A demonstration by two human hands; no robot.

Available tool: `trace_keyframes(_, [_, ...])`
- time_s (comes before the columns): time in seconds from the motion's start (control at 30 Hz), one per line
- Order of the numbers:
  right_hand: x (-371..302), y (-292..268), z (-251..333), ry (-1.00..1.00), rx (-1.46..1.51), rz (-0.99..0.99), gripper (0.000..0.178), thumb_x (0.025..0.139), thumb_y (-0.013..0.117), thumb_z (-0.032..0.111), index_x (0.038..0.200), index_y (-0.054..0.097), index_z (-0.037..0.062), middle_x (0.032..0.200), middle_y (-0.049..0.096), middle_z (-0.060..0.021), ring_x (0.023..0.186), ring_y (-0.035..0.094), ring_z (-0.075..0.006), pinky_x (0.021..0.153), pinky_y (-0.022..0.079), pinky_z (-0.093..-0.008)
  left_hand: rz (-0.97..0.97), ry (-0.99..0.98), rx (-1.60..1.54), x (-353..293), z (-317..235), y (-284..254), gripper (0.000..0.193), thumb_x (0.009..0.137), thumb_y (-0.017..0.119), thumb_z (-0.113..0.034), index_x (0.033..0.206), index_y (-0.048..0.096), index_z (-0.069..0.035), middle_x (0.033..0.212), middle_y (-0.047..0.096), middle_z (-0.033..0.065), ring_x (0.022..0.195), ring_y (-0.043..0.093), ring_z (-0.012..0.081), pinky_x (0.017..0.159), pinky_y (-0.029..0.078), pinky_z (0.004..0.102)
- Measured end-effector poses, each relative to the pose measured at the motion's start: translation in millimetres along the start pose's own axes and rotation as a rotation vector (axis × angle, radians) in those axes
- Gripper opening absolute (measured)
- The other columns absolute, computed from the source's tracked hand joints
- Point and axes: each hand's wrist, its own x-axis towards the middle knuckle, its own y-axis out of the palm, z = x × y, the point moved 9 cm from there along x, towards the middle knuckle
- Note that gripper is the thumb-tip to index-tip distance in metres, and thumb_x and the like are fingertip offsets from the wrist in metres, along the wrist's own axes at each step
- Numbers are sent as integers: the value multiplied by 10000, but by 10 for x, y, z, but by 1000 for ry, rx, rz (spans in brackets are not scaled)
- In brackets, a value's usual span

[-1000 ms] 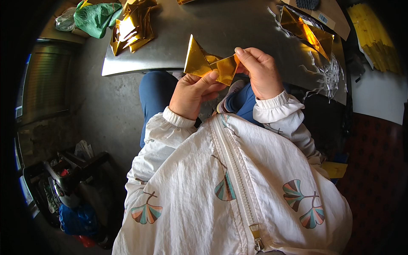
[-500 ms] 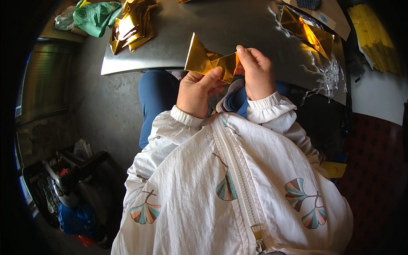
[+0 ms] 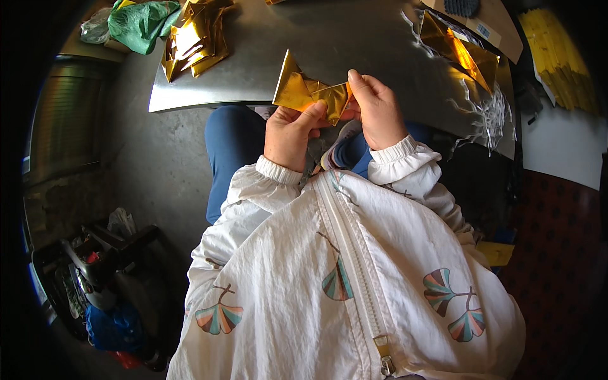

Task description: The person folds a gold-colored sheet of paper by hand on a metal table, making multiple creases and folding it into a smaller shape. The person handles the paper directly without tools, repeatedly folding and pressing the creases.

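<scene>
Between my two hands, over my lap by the table's near edge, is a folded piece of gold foil paper [image 3: 296, 90] with one pointed corner standing up on the left. My left hand [image 3: 293, 136] grips its lower edge, thumb on top and fingers underneath. With thumb and fingers pinched, my right hand [image 3: 379, 111] holds the paper's right end; part of that end is hidden behind the fingers. A heap of folded gold paper pieces [image 3: 197, 41] lies at the table's far left. More gold foil paper [image 3: 465, 54] lies at the far right.
The grey metal table [image 3: 266, 38] spans the far side. White shredded strips [image 3: 489, 120] hang over its right edge near a cardboard box [image 3: 497, 25]. A green plastic bag [image 3: 142, 26] is at the far left. Yellow paper strips [image 3: 557, 57] lie far right.
My right hand has shifted slightly left with the paper's right end, its thumb a little lower. My left hand keeps its hold, almost in place.
</scene>
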Motion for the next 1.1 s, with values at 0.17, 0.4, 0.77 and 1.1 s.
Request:
trace_keyframes(0.17, [74,97,-161,117,-55,229,227,996,581,282,1013,661,70,909,668,-3,810,649,-84,727,529,-246,35,-44,-9,123,91,-70,196,913,702,-205,1069,665,-91,931,702,11,800,649,98,670,451,223])
trace_keyframes(0.4, [474,14,-344,133,-187,49,280,972,603,251,957,668,-20,871,688,-36,737,665,-104,640,564,-248,-115,-61,130,413,149,-260,331,899,721,-196,1179,611,-60,981,711,41,859,687,126,666,481,216])
trace_keyframes(0.77, [871,-3,-267,-13,-919,-47,305,941,615,251,823,664,-26,685,656,-68,577,640,-115,459,482,-259,-93,687,1733,495,-10,186,775,903,399,-701,1478,408,-180,1562,323,109,1456,271,283,1152,221,507])
trace_keyframes(1.1, [1027,-30,-134,37,-1393,-61,421,931,565,390,817,704,10,691,668,-164,626,660,-311,604,526,-382,-99,728,1690,498,9,193,860,821,460,-753,1450,445,-167,1528,376,119,1435,309,287,1144,225,537])
